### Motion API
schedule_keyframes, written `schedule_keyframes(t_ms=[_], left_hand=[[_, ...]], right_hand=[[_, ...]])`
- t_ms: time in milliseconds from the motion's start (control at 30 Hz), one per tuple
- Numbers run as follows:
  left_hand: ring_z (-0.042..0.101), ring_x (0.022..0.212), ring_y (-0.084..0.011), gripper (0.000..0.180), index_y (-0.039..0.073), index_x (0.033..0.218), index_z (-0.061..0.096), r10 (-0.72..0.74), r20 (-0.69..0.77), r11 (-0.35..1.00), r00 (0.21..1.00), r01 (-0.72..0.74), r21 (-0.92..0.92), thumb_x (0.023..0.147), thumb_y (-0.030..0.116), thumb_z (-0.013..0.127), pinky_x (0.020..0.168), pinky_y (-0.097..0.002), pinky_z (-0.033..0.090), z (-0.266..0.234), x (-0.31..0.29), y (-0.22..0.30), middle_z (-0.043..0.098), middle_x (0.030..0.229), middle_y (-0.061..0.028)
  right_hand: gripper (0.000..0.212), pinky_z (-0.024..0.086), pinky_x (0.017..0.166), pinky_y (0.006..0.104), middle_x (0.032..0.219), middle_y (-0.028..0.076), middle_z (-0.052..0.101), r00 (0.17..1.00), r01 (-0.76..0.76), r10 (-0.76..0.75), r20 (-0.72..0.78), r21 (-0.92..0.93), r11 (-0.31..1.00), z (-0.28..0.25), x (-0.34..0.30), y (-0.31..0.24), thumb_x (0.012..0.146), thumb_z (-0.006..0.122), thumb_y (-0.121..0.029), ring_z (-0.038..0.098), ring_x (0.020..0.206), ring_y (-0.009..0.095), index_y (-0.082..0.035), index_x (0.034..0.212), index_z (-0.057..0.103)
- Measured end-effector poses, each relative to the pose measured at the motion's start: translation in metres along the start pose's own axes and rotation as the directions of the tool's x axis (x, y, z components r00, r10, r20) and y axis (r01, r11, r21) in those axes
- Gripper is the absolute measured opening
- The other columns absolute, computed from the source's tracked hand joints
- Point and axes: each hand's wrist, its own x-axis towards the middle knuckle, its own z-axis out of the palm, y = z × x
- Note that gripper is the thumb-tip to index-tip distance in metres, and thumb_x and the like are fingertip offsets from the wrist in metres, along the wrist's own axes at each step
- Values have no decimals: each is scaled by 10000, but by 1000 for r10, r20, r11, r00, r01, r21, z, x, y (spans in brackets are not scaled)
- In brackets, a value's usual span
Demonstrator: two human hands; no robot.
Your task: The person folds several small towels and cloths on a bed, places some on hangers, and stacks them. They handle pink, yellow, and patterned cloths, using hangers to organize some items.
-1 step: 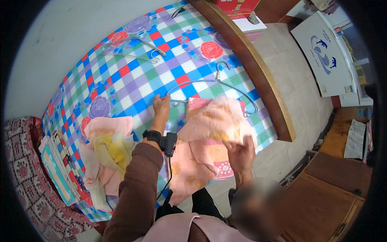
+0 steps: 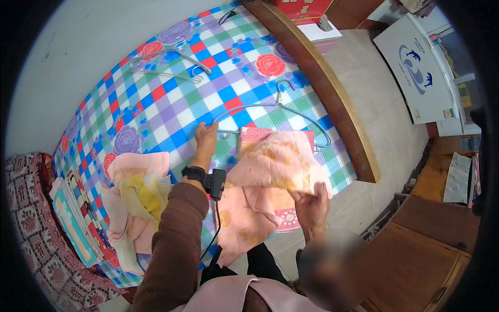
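Observation:
On the checked bed cover (image 2: 171, 122) lies a blue-grey clothes hanger (image 2: 305, 117), its hook pointing away from me. My left hand (image 2: 206, 137) is closed on the hanger's left corner. A pink towel (image 2: 283, 158) with yellow-orange patches hangs over the hanger's lower bar, which it mostly hides. Under its folds, a deeper pink part with a white flower print shows. My right hand (image 2: 312, 209) pinches the towel's near right edge between thumb and fingers. The towel's lower end droops past the bed's near edge.
Two more hangers (image 2: 171, 77) lie at the far left. A crumpled pink and yellow cloth (image 2: 140, 195) sits left of my left arm, beside a stack of folded cloths (image 2: 78, 223). A wooden bed rail (image 2: 332, 99) bounds the right side. Wooden cabinets (image 2: 423, 249) stand at the right.
My right hand has shifted slightly, and the towel's upper fold has settled flatter over the hanger. My left hand keeps its hold on the hanger's corner.

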Motion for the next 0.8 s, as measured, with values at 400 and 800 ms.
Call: schedule_keyframes(t_ms=[400,800], left_hand=[[606,962,-302,190,100,749,404,50,725,958,687,173,-230,814,-52,499,737,-420,510,-47,-69,79,580,994,-141],[477,638,-135,208,2,816,506,654,422,756,628,-546,-359,699,-145,417,611,-253,436,-82,-199,87,509,731,-52]], right_hand=[[455,419,942,518,1309,171,431,983,30,-48,177,107,994,-2,-38,-31,926,373,-275,462,1177,350,-1,1287,339],[372,392,971,486,1154,262,499,921,-248,118,371,327,912,74,-16,-9,924,337,-194,504,1088,401,120,1114,401]])
